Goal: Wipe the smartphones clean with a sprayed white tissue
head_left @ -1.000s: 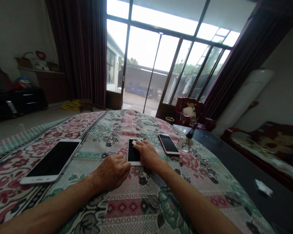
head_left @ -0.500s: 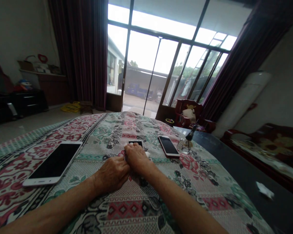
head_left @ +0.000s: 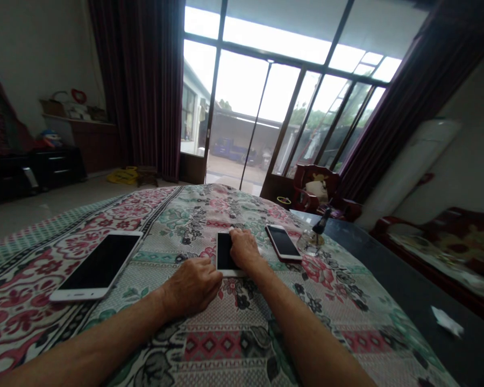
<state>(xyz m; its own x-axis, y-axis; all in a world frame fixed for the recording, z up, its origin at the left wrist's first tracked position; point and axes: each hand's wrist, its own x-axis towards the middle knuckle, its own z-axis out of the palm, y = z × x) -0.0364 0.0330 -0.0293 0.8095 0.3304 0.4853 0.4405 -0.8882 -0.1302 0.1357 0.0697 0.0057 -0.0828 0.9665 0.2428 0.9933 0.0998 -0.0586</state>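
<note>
A small phone [head_left: 225,251] with a white frame and a dark screen lies in the middle of the floral tablecloth [head_left: 234,344]. My left hand [head_left: 193,285] is curled at its near left corner and steadies it. My right hand [head_left: 245,250] lies along the phone's right side, fingers stretched to its far end. Those fingers press a small white pad [head_left: 230,230], barely showing, onto the top of the screen.
A larger white phone [head_left: 99,263] lies to the left, a red-edged phone [head_left: 283,242] to the right. Beyond that stands a small glass bottle [head_left: 312,240] with a dark top. A crumpled white scrap [head_left: 446,321] sits on the dark table at right.
My right hand drew back down over the phone's near part, then slid out again to its far end along the right side. My left hand stayed at the near corner.
</note>
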